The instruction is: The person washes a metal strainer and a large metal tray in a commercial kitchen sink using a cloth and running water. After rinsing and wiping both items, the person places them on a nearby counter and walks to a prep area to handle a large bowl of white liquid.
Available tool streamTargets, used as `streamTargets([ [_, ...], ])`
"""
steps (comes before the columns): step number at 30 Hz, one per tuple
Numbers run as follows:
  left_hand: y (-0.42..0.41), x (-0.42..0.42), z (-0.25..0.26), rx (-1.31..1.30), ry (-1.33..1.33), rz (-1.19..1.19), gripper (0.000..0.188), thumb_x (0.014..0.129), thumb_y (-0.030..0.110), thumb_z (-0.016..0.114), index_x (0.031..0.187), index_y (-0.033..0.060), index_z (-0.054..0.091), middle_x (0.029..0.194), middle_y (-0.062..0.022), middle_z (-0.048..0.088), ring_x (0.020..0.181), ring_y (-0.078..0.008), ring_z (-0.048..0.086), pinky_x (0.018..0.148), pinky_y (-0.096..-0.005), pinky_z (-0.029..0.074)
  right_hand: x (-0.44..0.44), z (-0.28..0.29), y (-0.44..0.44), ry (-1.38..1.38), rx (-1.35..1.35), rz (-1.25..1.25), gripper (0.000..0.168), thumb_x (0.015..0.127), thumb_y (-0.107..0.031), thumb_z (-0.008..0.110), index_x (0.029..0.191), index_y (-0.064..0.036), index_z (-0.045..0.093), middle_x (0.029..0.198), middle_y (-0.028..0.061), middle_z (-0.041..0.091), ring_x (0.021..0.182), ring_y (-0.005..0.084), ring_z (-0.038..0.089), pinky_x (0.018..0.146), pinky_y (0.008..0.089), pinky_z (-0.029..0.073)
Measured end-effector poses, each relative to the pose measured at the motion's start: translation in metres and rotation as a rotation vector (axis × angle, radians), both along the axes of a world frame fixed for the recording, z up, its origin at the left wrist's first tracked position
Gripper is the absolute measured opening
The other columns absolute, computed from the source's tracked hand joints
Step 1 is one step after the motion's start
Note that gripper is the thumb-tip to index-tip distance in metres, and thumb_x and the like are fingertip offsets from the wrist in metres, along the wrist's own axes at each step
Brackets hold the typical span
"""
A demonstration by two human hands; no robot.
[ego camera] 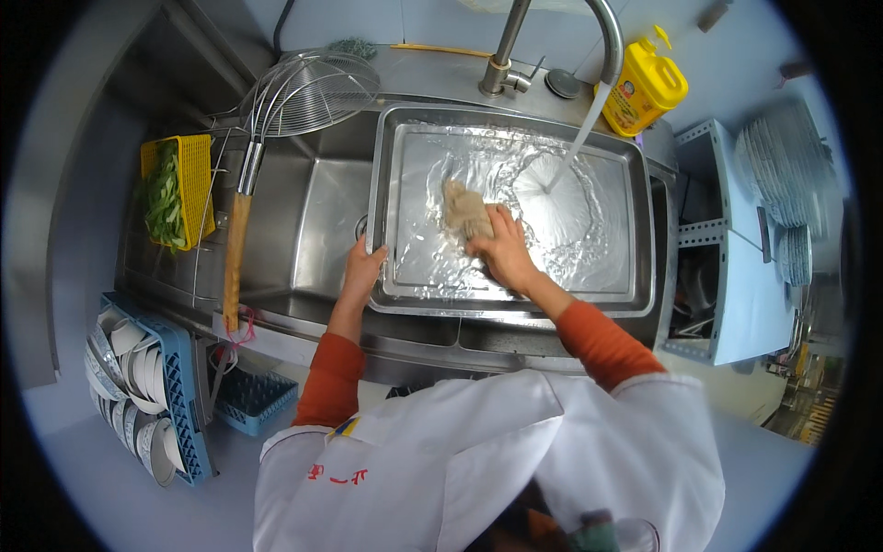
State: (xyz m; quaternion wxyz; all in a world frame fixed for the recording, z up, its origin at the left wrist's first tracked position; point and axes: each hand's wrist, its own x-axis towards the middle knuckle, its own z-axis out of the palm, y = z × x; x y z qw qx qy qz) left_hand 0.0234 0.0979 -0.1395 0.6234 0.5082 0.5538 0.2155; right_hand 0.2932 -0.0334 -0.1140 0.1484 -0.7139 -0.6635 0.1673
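A large rectangular stainless steel tray rests across the sink, with shallow water rippling inside it. My left hand grips the tray's left rim, thumb over the edge. Over the tray's middle, my right hand holds a wet beige cloth against the bottom. From the curved metal faucet a stream of water falls into the tray, right of my right hand, and spreads in a round splash.
Left of the tray is a sink basin. A wire strainer with a wooden handle spans it. Beyond stands a yellow basket of leafy greens. A blue rack holds bowls at lower left. A yellow detergent jug stands behind; stacked plates are right.
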Motion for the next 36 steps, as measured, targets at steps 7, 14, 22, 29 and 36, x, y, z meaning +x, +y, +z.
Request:
streamTargets([
  [7,-0.002,0.000,-0.006,0.003,-0.117,0.041,0.029,0.089,0.007,0.062,0.118,0.0010,0.060,0.096,-0.0052,0.067,0.085,-0.0131,0.060,0.077,-0.0292,0.048,-0.006,0.013,-0.018,0.031,-0.015,0.080,0.035,0.083,-0.008,0.066,0.111,-0.029,0.070,0.154,0.0176,0.025,0.143,0.0450,0.017,0.110,0.0676,0.017],
  [14,0.002,-0.001,0.000,0.008,-0.025,-0.006,0.024,0.091,0.005,0.061,0.115,0.0051,0.059,0.093,-0.0006,0.064,0.080,-0.0100,0.060,0.072,-0.0273,0.050,-0.001,0.014,-0.015,0.025,-0.076,0.111,0.035,0.084,-0.006,0.064,0.113,-0.026,0.067,0.154,0.0178,0.024,0.143,0.0455,0.014,0.110,0.0680,0.017],
  [22,0.000,0.000,-0.003,0.024,-0.036,-0.002,0.025,0.091,0.007,0.061,0.115,0.0047,0.059,0.094,-0.0008,0.065,0.082,-0.0104,0.059,0.075,-0.0279,0.049,-0.003,0.016,-0.016,0.042,-0.071,0.099,0.029,0.085,-0.008,0.064,0.109,-0.023,0.066,0.154,0.0188,0.024,0.143,0.0457,0.015,0.110,0.0677,0.019],
  [29,-0.001,0.000,0.001,-0.031,-0.033,-0.002,0.025,0.092,0.009,0.061,0.116,0.0042,0.059,0.095,-0.0012,0.064,0.084,-0.0114,0.059,0.075,-0.0278,0.048,0.000,0.014,-0.017,0.003,-0.095,0.127,0.037,0.085,-0.010,0.064,0.118,-0.027,0.064,0.153,0.0196,0.023,0.142,0.0464,0.016,0.107,0.0702,0.019],
  [36,0.002,-0.005,-0.008,0.042,0.002,-0.028,0.038,0.091,0.016,0.063,0.127,0.0021,0.056,0.101,-0.0094,0.068,0.091,-0.0147,0.061,0.083,-0.0308,0.049,-0.014,-0.003,0.039,-0.107,-0.023,0.009,0.054,0.087,-0.025,0.062,0.139,-0.031,0.046,0.154,0.0229,0.018,0.142,0.0467,0.014,0.104,0.0728,0.015],
])
